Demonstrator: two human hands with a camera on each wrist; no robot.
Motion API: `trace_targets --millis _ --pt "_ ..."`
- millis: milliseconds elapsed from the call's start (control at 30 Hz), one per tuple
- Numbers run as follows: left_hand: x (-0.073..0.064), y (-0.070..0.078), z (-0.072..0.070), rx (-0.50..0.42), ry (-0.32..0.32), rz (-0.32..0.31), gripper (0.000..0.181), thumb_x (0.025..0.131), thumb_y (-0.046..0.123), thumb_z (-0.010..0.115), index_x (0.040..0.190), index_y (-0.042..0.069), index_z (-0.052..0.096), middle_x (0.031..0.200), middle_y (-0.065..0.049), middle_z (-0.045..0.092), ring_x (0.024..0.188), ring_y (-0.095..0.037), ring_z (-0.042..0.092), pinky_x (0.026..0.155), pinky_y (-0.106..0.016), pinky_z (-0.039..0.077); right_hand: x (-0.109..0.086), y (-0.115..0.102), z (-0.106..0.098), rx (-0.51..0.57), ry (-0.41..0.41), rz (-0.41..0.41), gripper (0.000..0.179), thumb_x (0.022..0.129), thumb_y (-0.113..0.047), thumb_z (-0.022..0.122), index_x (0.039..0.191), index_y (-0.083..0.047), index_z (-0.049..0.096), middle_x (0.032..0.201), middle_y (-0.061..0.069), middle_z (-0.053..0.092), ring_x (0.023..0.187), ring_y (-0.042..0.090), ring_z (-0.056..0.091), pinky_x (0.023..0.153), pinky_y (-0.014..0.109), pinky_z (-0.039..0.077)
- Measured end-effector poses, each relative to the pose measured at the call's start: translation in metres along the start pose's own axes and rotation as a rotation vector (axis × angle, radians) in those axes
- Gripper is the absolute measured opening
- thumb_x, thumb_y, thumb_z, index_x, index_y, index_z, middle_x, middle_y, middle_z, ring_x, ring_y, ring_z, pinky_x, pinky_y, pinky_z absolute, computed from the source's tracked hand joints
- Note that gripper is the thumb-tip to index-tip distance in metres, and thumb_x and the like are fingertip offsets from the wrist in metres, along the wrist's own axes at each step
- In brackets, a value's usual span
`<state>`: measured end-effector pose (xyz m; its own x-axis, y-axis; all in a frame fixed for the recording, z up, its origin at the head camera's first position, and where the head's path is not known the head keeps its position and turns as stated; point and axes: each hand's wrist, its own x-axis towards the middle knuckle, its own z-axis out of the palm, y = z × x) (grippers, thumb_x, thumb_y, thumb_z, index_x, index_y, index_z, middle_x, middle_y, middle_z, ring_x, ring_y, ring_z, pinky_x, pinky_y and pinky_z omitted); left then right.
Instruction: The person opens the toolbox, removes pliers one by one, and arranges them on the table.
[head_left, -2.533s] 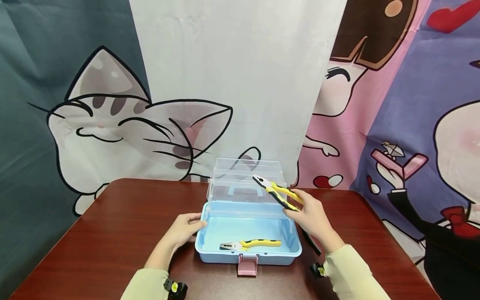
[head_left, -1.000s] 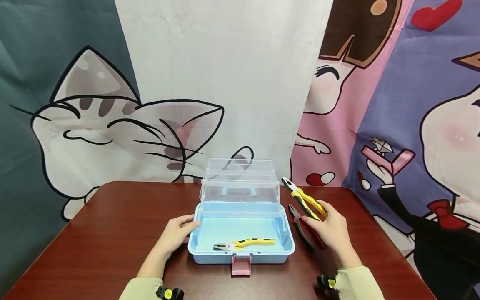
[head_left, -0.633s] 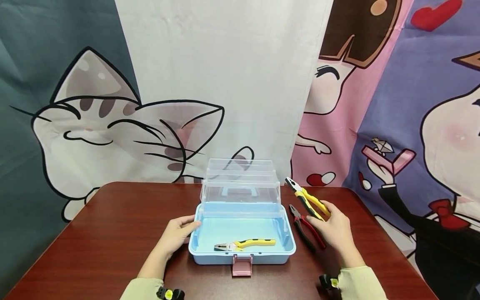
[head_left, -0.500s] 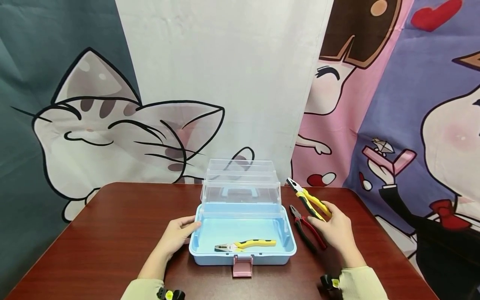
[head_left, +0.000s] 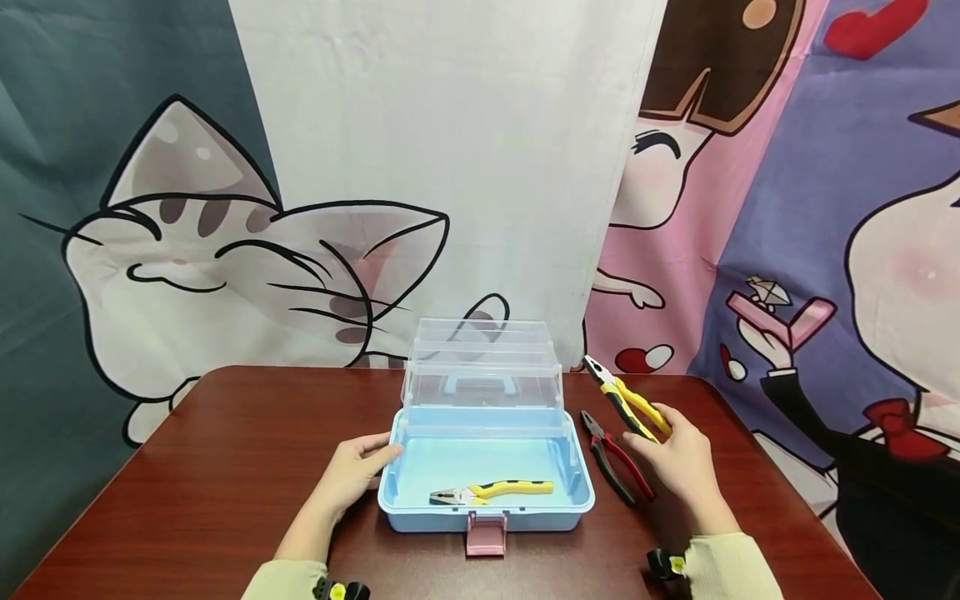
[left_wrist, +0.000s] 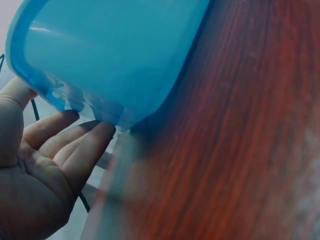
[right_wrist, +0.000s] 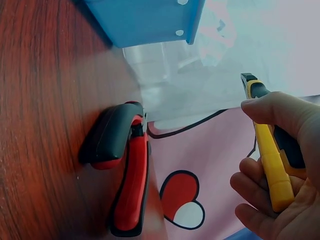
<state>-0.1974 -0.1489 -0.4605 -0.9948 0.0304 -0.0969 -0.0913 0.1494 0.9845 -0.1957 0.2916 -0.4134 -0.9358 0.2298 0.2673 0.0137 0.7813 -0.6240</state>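
1. Yellow pliers (head_left: 618, 400) have shifted most: on a dial centred on the box (head_left: 472, 454), they now sit near 2 o'clock, outside the rim and seemingly raised above the table (head_left: 262, 467). Moments ago they were over the box's 1 o'clock side.
2. Right hand (head_left: 678, 458), at 3 o'clock, grips them by the handles' rear ends, thumb against partly curled fingers, closed only as far as the handles allow. The handles stand a little apart; the nose points toward 11.
3. Red pliers (head_left: 627, 464) lie on the table at 3 o'clock, just beside the box. The hand mostly hid them before; its outward shift has bared them.
4. Left hand (head_left: 351, 471), at 9 o'clock, is unchanged, thumb over the rim and fingers against the outer wall, pinching the side.
5. Boxed pliers (head_left: 491, 491) lie inside along the 6 o'clock wall, nose toward 9, as before. The clear lid (head_left: 482, 379) stands raised at 12.
6. My judgement: with one pair inside, two outside and the yellow ones unreleased, this step looks unfinished.
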Motion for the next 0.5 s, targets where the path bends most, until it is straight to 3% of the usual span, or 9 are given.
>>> trace_targets --millis 500 --pt "-0.0002 -0.0004 -0.0007 -0.015 -0.010 0.003 0.050 0.090 0.024 0.064 0.131 -0.004 0.053 0.122 -0.025 0.061 0.096 -0.025 0.068 0.074 -0.039 0.059 0.0030 0.0085 -0.0048 -0.026 0.036 0.000 0.067 0.076 -0.034 0.077 0.128 0.000 0.052 0.113 0.026 0.062 0.096 0.035 0.057 0.079 0.045 0.048"
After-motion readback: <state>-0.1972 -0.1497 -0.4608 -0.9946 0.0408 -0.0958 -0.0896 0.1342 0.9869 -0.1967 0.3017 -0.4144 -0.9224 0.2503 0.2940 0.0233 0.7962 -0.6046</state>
